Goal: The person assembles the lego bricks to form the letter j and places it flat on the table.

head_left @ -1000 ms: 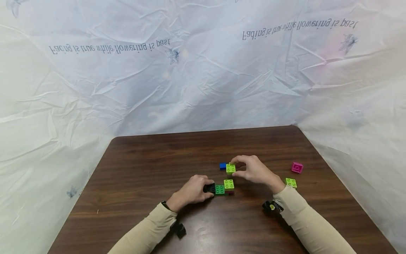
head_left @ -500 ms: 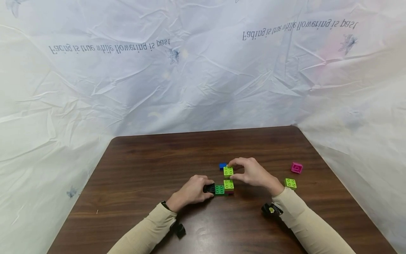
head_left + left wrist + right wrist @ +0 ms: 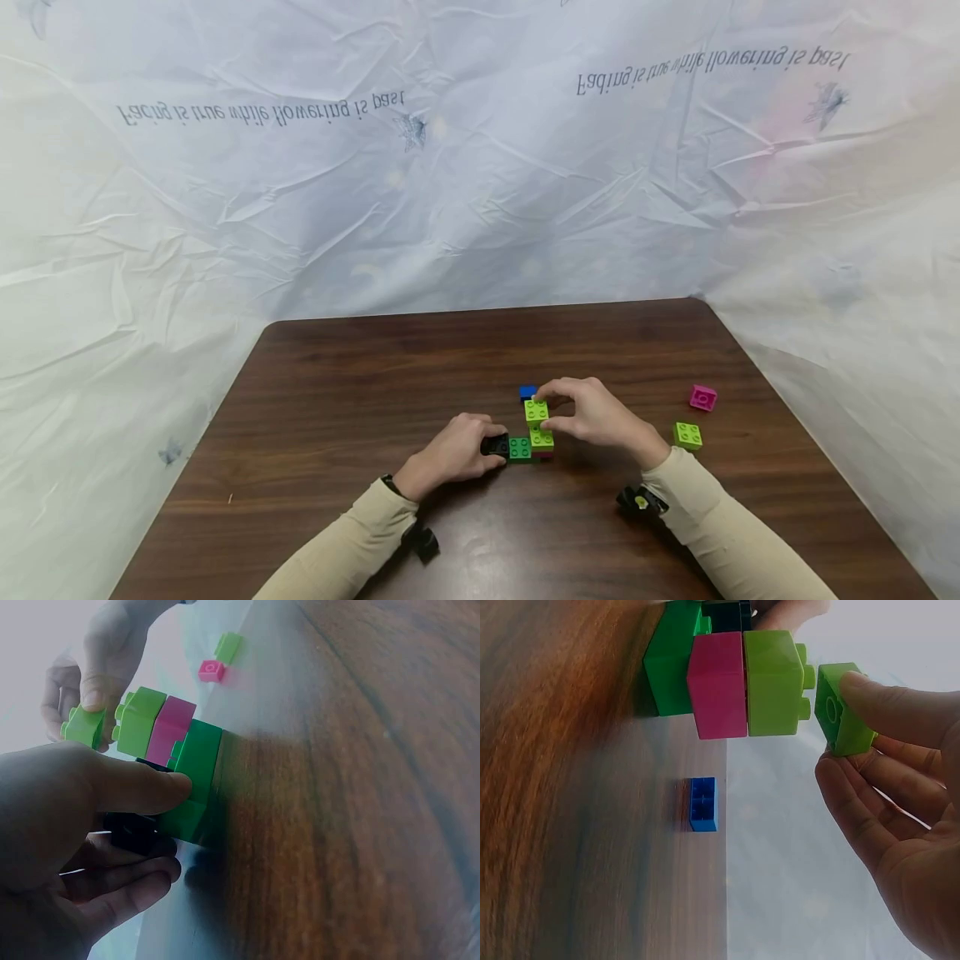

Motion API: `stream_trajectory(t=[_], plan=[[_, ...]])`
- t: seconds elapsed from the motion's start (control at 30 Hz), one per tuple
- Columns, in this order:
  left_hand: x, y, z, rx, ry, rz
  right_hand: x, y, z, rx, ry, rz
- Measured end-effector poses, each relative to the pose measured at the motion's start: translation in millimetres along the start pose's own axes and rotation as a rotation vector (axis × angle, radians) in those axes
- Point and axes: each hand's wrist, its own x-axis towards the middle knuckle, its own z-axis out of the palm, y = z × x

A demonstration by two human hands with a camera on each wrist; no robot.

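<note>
The left sleeve [image 3: 348, 537] and right sleeve [image 3: 738, 525] come in from the near edge, a black wrist device [image 3: 425, 544] beside the left cuff. Just past them, the left hand [image 3: 455, 450] has its grip closed round a black brick [image 3: 495, 445]; the fingers hide how that brick joins the green brick [image 3: 520, 448] next to it. At the green brick's right end sits a stacked pink brick [image 3: 718, 686], topped by a lower lime brick [image 3: 542, 439], studs up.

The right hand [image 3: 597, 417] pinches a held lime brick [image 3: 536, 412] between thumb and fingers, its grip spread only to the brick's width. That brick hangs just above the lower lime brick, slightly tilted, with a gap between them in the right wrist view.

To the right lies a loose lime brick [image 3: 687, 435], near the right forearm. Beyond the held brick, a blue brick [image 3: 528, 392] lies on the brown wood-grain counter [image 3: 360, 383], its hollow side facing the right wrist camera. A loose pink brick [image 3: 702, 397] lies far right, hollow side showing. A pale, wrinkled printed sheet [image 3: 480, 217] hangs behind.
</note>
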Motion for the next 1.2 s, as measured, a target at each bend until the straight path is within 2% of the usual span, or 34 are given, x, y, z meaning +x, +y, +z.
stream_trajectory(t=[0.37,0.67,1.0,1.2], plan=[[0.2,0.7,0.0,-0.007,-0.011,-0.012,-0.8,-4.8,3.3,0.002,-0.001,-0.038],[0.2,0.0,0.4,-0.012,-0.016,-0.009,-1.5,-6.1,6.0,0.008,-0.028,-0.017],[1.2,-0.2,-1.2,0.012,-0.011,-0.002,-3.6,-5.4,8.7,-0.002,-0.020,-0.045],[1.4,1.0,-1.7,0.024,-0.007,-0.009,-6.3,-4.9,9.7,-0.012,-0.018,-0.034]])
